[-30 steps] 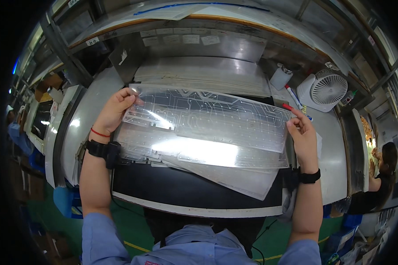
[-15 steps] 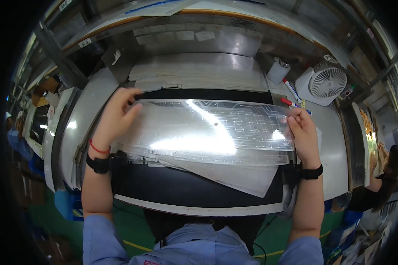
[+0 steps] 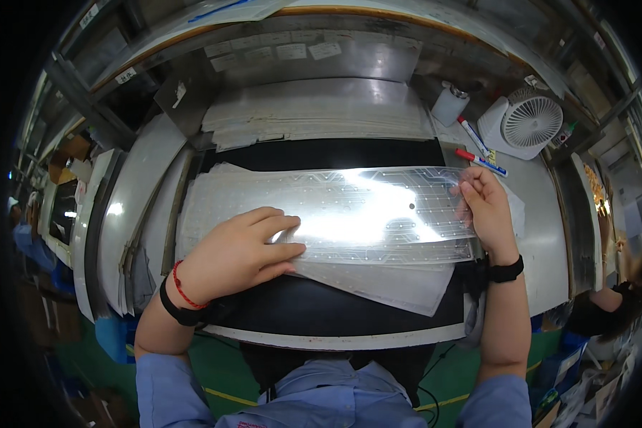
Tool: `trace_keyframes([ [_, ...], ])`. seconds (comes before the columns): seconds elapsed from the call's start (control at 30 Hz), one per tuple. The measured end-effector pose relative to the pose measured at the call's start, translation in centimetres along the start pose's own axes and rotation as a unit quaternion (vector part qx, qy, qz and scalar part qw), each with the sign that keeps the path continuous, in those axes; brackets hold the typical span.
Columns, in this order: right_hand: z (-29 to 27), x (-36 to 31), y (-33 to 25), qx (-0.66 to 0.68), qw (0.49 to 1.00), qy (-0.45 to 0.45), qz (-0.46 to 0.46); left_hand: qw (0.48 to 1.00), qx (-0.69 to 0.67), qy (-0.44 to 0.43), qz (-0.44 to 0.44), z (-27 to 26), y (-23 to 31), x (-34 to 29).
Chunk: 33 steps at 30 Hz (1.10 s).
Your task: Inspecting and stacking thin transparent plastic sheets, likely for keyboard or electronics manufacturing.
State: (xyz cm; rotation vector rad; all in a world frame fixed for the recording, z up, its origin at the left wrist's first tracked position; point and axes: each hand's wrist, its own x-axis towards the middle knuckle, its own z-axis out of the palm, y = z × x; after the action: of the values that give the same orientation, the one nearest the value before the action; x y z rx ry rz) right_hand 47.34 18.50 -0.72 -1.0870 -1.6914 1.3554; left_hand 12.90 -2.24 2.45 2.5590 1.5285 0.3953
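A clear flexible circuit sheet (image 3: pixel 378 207) with fine printed lines and dots lies over a stack of similar translucent sheets (image 3: pixel 221 189). Glare hides part of its surface. My right hand (image 3: pixel 488 207) pinches the sheet's right end between thumb and fingers, that end slightly raised. Across the left-middle part of the stack rests my left hand (image 3: pixel 257 246), fingers apart and pointing right, near the bright strip of glare. One lower sheet (image 3: pixel 385 285) sticks out at an angle toward me on the black mat (image 3: pixel 328 303).
Another pile of pale sheets (image 3: pixel 321 107) stands behind the mat. To the right are a red-capped marker (image 3: pixel 481 162), a second marker (image 3: pixel 474 135), a white bottle (image 3: pixel 449 105) and a white fan (image 3: pixel 531 123). A person (image 3: pixel 613 303) sits at the far right.
My left hand has come down from the far left end and moved right and nearer onto the sheets. The right hand still grips the right end, the sheet having shifted slightly.
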Motion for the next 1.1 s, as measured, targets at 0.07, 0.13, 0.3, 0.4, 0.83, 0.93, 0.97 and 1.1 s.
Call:
trace_keyframes([
  [0.07, -0.1, 0.0, -0.1, -0.008, 1.0, -0.001, -0.003, 1.0, 0.012, 0.001, -0.009, -0.1, 0.4, 0.1],
  [0.13, -0.1, 0.0, 0.0, -0.008, 1.0, -0.001, -0.008, 1.0, 0.025, 0.002, -0.013, -0.2, 0.8, 0.3],
  [0.3, -0.3, -0.1, 0.0, -0.004, 1.0, 0.0, -0.005, 0.999, 0.031, 0.003, -0.023, -0.2, 1.1, 0.4],
  [0.4, -0.1, -0.1, 0.0, 0.0, 1.0, 0.004, -0.003, 0.999, 0.043, -0.001, -0.015, 0.0, 0.8, 0.4],
  [0.83, -0.3, 0.0, 0.2, 0.009, 1.0, -0.004, -0.017, 0.998, 0.05, -0.004, -0.033, -0.3, 1.5, 0.5],
  [0.93, -0.2, -0.1, 0.0, 0.014, 1.0, -0.003, -0.012, 0.998, 0.054, -0.013, -0.016, -0.1, 0.7, 0.3],
  [0.97, -0.2, -0.1, -0.1, 0.018, 1.0, -0.003, -0.011, 0.999, 0.049, -0.007, -0.02, -0.1, 0.8, 0.3],
  [1.1, -0.2, 0.0, 0.3, 0.018, 1.0, -0.004, -0.015, 0.999, 0.037, 0.007, -0.021, -0.1, 1.1, 0.4],
])
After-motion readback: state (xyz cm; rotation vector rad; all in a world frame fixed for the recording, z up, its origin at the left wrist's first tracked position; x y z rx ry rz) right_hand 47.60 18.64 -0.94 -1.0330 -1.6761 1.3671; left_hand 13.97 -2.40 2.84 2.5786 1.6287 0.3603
